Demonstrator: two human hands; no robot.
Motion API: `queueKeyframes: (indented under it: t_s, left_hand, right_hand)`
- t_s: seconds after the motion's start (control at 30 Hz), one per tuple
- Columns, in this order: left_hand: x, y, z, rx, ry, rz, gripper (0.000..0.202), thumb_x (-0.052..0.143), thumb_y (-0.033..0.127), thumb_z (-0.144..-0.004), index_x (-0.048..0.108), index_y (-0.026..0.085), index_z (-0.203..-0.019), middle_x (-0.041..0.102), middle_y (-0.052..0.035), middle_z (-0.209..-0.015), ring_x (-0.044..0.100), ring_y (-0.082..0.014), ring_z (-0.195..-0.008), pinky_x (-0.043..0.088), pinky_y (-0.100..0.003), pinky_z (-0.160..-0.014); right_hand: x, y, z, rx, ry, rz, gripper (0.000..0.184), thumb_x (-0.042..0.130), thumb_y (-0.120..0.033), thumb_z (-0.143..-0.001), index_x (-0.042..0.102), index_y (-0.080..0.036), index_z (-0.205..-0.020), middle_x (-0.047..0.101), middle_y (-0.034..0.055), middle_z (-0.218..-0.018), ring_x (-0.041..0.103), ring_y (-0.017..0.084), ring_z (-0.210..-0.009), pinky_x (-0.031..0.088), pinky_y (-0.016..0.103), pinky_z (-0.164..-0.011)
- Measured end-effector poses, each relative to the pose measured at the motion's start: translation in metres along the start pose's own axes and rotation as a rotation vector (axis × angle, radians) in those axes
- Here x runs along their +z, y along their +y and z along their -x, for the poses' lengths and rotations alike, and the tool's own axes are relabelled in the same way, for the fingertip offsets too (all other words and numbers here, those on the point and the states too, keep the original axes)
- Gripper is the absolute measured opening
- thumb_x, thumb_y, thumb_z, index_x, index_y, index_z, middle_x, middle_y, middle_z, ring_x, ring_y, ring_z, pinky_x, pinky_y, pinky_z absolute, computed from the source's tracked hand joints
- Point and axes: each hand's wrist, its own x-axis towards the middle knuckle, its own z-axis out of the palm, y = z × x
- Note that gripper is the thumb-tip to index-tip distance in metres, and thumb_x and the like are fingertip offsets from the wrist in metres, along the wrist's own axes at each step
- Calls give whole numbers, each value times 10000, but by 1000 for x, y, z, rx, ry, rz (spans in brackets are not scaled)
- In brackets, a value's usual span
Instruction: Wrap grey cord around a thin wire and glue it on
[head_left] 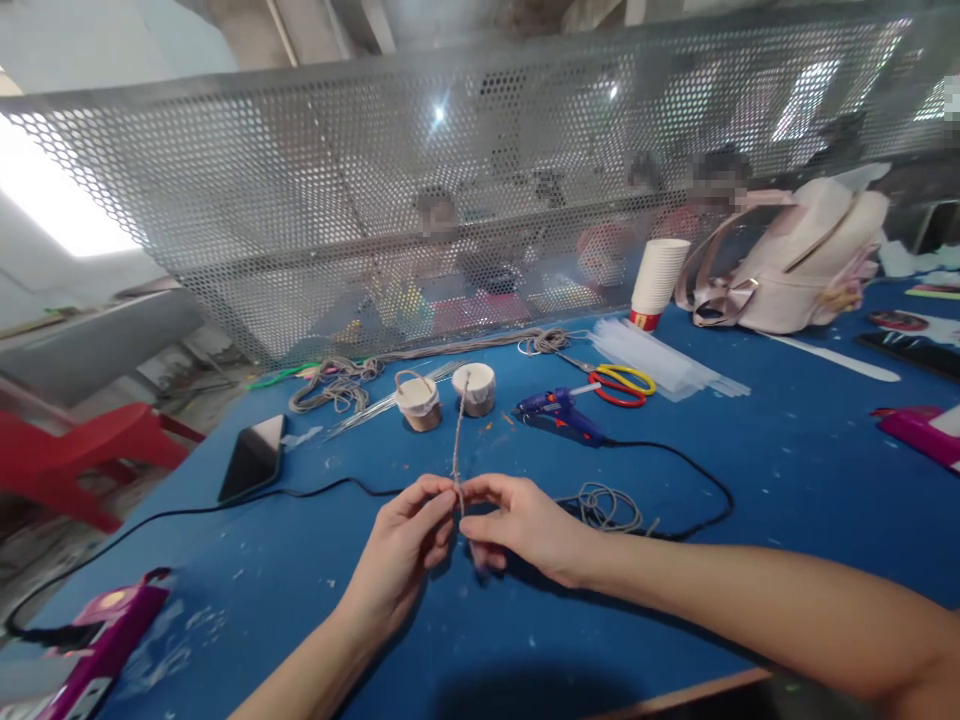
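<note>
- Over the blue table [787,480], seen from the head camera, both forearms come in from the near edge and meet in the middle, just above the cloth.
- Left hand [405,545] is turned palm inward, its thumb and forefinger pinched together on the lower end of a twisted jute cord [457,440].
- Right hand [525,525] reaches across from the right, wrist bent, its thumb and forefinger clamped on the same cord, touching the left fingertips.
- Cord stands nearly upright, long axis running up and away from the hands, its free end pointing toward two small rope-wrapped baskets [446,395] farther back.
- Blue glue gun [559,412] lies right of the baskets, its black cable [697,480] looping behind the hands.
- Scissors with red and yellow handles [622,385], a paper cup stack [658,280] and a dark phone [253,455] lie around.
- No writing is legible anywhere.
</note>
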Motion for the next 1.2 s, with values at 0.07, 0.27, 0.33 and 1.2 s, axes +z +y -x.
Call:
queueKeyframes:
  t_s: [0.07,0.27,0.33,1.2]
  left_hand:
    - [-1,-1,0,16,9,-24,228,739,317,-671,638,141,-775,408,71,-463,296,-43,-425,194,-160,-394]
    - [6,1,2,77,44,6,254,742,298,-671,597,173,-837,421,81,-516,291,-42,-418,194,-168,-398]
    - [7,2,3,107,70,28,209,735,260,-667,580,186,-787,417,85,-528,291,-42,-420,198,-167,-397]
    - [-2,8,2,104,164,-12,270,822,328,-536,647,135,-606,493,44,-646,296,-26,-453,232,-167,-395]
  right_hand:
    - [-1,-3,2,36,22,-11,175,626,-211,-706,575,-144,-859,589,-40,-606,353,28,-362,235,186,-364]
    - [-4,-8,11,19,35,49,109,576,-236,-757,592,-152,-824,609,-29,-631,340,28,-367,231,187,-369]
    - [-4,-8,13,-32,34,142,141,563,-265,-792,612,-148,-853,610,-23,-640,339,29,-377,235,189,-377]
    - [-50,-38,47,-668,118,1616,483,385,-512,-900,630,-168,-666,620,67,-597,514,155,-549,298,297,-564]
